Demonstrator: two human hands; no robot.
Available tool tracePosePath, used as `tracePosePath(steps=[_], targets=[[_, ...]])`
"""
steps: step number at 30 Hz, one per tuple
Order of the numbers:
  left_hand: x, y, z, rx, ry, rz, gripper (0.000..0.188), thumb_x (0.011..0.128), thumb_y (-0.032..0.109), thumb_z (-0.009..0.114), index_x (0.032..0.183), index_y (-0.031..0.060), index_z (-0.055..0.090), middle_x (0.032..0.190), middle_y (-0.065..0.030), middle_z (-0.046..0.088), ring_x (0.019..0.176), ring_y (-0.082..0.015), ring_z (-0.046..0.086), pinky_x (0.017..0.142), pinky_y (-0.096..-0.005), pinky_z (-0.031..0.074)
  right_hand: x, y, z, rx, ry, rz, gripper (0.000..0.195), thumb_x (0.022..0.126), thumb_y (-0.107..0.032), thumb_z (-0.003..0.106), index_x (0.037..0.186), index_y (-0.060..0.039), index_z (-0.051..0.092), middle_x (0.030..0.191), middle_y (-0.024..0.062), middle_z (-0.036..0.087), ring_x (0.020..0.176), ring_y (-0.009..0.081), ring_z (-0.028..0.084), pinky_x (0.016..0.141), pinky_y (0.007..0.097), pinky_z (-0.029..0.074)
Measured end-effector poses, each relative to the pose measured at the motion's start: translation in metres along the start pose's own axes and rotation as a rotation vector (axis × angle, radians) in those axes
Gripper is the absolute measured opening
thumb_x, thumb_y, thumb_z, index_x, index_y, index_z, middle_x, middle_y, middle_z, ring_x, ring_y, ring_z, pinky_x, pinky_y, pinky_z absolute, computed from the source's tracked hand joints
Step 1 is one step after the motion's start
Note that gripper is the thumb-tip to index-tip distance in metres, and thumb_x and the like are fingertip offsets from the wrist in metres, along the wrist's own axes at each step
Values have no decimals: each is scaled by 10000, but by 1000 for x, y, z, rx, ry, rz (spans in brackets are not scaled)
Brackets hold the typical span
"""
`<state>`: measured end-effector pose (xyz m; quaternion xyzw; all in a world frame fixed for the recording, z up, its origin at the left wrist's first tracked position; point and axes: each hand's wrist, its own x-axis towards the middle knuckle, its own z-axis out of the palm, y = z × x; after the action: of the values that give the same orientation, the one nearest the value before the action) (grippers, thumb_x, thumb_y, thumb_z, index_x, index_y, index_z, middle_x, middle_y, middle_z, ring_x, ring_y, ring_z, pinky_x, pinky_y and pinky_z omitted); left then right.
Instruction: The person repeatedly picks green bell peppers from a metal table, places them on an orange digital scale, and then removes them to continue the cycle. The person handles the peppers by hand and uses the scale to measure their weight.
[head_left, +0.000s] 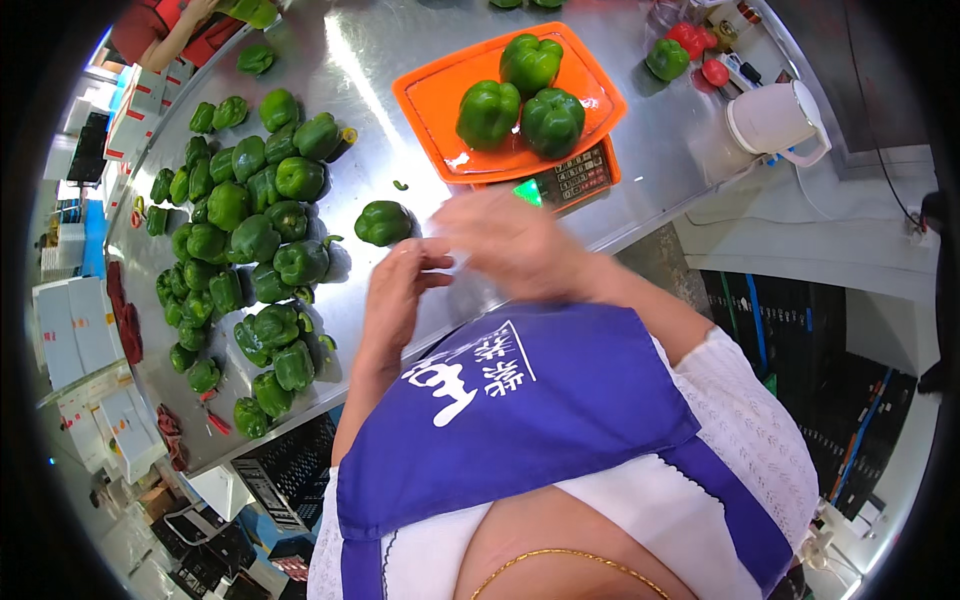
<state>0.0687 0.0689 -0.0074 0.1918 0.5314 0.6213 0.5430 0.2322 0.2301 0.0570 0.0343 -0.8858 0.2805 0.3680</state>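
Observation:
My left hand (396, 296) is over the near edge of the steel table, fingers slightly apart, with nothing visible in it. Just beyond its fingertips lies a single green bell pepper (382, 223). Motion blurs my right hand (517, 244), which is near the left hand and in front of a digital scale (577, 180); whether it holds anything is unclear. On the scale rests an orange plastic tray (427, 97) bearing three green bell peppers (553, 122). A small green stem piece (400, 185) lies between the lone pepper and the tray.
Many green bell peppers (255, 238) spread over the left of the steel table (360, 330). Red-handled snips (217, 421) and dark red cloths (124, 311) lie along its left edge. At right stand a white electric kettle (772, 120) and another pepper (667, 60). A co-worker's arm (176, 37) shows upper left.

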Motion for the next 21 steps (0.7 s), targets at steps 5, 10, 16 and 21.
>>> tracePosePath(steps=[5,10,16,21], targets=[[-8,1,5,-389,-66,-273,423,1080,296,453,1399,25,514,1365,-171,576,1143,-293,626,987,-457,508,-32,6,51,58,-257,93,500,849,-173,710,1328,-105,584,1402,126,576,1311,315,543,1069,430,458],[-27,55,-27,389,293,316,467,1005,303,606,1399,58,556,1447,-156,523,1243,-307,567,1007,-415,484,-129,13,2,32,-548,437,263,901,-243,692,1128,-112,663,1346,125,591,969,343,695,771,476,572],[73,44,32,1191,219,909,268,753,207,837,955,79,715,1230,-152,603,1166,-368,545,993,-473,430,-87,20,-22,-90,-445,577,161,904,-243,703,908,-84,679,1217,77,640,886,324,689,740,438,565],[112,25,64,1339,325,937,201,770,208,814,878,70,717,1151,-125,624,1140,-341,543,927,-458,438,-86,19,-33,-111,-295,571,157,899,-222,710,976,-87,689,1137,65,660,911,301,687,751,411,564]])
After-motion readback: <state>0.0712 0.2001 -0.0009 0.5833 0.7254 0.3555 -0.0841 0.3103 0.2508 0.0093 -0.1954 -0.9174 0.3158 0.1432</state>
